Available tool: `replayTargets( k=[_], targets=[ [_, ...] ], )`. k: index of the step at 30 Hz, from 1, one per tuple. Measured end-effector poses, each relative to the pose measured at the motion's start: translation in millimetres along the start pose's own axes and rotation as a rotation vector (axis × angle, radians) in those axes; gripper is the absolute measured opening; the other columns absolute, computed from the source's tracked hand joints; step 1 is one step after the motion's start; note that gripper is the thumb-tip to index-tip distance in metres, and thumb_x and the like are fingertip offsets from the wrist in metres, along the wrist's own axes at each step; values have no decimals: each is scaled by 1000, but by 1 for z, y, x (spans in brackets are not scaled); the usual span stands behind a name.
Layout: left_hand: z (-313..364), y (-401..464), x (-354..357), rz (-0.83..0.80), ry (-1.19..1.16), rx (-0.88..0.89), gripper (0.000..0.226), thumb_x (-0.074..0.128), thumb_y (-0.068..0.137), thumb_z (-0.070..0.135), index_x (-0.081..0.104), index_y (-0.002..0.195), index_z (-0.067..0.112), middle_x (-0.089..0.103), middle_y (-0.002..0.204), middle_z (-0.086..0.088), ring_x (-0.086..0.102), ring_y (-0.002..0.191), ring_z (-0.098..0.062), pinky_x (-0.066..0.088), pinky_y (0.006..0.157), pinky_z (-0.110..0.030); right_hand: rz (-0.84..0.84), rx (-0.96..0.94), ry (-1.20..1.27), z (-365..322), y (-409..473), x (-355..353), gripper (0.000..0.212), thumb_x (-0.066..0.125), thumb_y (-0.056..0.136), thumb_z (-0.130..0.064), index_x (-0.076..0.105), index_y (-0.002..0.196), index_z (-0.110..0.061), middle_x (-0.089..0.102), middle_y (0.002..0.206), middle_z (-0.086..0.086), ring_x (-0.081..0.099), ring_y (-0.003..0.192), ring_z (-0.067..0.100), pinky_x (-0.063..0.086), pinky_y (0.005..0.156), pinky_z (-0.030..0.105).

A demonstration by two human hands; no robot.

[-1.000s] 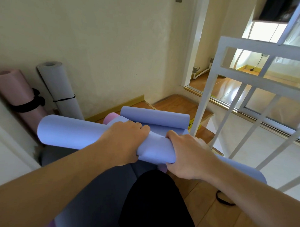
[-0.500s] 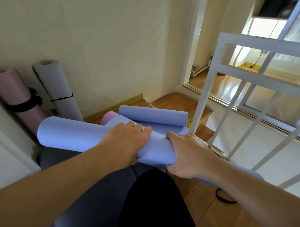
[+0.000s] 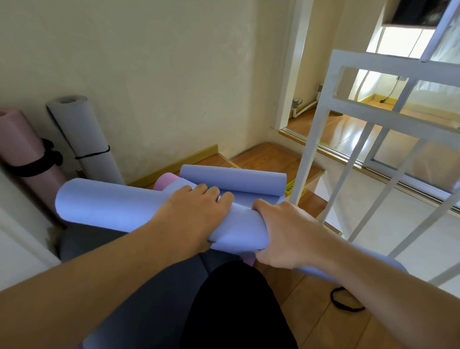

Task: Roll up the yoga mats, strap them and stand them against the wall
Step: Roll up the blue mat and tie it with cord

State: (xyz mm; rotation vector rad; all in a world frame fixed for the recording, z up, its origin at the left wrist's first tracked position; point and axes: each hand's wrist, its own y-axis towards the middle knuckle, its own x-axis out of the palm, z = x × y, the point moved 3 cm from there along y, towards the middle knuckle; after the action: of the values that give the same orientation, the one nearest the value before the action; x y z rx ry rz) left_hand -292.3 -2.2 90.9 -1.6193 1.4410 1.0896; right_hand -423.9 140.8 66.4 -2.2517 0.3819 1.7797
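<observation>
Periwinkle yoga mat (image 3: 115,204), half rolled, is held above the person's lap, clasped by the left hand (image 3: 196,214) and right hand (image 3: 283,232); its curled free end (image 3: 231,180) could spring loose if pressure is eased, with the strap (image 3: 345,299) lying on the floor out of reach.

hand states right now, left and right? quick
Left hand: fingers curled over the blue mat roll, gripping it.
Right hand: curled around the same roll's right end, gripping it.
</observation>
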Motion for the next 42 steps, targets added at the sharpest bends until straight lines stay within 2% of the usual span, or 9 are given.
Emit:
replayTargets(
  k=[6,10,13,16,23,30,34,40,42],
  targets=[
    [-16,-2,-7,-130,-264,-109,59,81,78,46,53,128,31,63,95,10,61,79,-14,53,70,-27,167,-86,-191,-3,-14,3,84,78,72,-70,39,138,-35,63,116,-13,64,103,16,60,86,41],
    [-10,-5,-8,-173,-311,-70,72,81,76,54,49,138,35,57,113,14,52,92,-9,40,71,-19,132,-50,-187,-1,-14,8,63,77,74,-54,42,121,-32,61,98,-10,66,89,20,61,75,43],
    [0,-5,-6,-52,-177,-24,82,74,84,55,35,152,29,53,141,5,56,119,-17,51,98,-33,60,-14,-102,5,-11,0,57,78,70,-53,42,110,-36,58,90,-12,61,78,13,61,73,40],
    [3,-5,-2,23,-55,17,76,66,91,54,29,152,27,52,144,1,54,126,-20,49,104,-38,-9,9,-39,7,-10,-2,56,81,69,-56,41,107,-41,55,88,-14,57,77,7,60,74,36],
    [-11,3,0,-193,-257,-66,61,77,83,52,50,135,36,65,112,10,65,96,-14,55,79,-29,172,-95,-192,-2,-24,3,85,76,73,-74,38,140,-38,64,115,-15,64,101,14,60,89,37],
    [4,-3,-6,-27,-133,4,81,74,83,53,37,151,28,56,138,3,58,119,-19,52,99,-37,159,-26,-117,4,-21,4,62,75,74,-56,38,120,-36,61,95,-12,64,82,16,61,75,37],
    [10,0,-2,70,-42,8,67,66,92,45,34,148,26,57,135,-1,58,119,-22,51,94,-36,96,3,-80,8,-17,3,61,77,73,-60,33,112,-43,54,90,-15,53,73,8,52,68,28],
    [-6,3,-6,-95,-288,-71,56,78,81,46,53,129,33,65,98,9,64,83,-15,52,72,-28,213,-77,-155,4,-26,8,81,73,75,-71,40,140,-36,65,122,-13,65,107,16,60,92,40],
    [-5,2,-2,-127,-329,-70,61,80,78,50,53,131,36,66,105,10,64,89,-14,51,76,-26,193,-71,-157,3,-27,9,74,72,78,-67,43,138,-35,66,119,-12,66,104,16,61,89,38]
  ],
)
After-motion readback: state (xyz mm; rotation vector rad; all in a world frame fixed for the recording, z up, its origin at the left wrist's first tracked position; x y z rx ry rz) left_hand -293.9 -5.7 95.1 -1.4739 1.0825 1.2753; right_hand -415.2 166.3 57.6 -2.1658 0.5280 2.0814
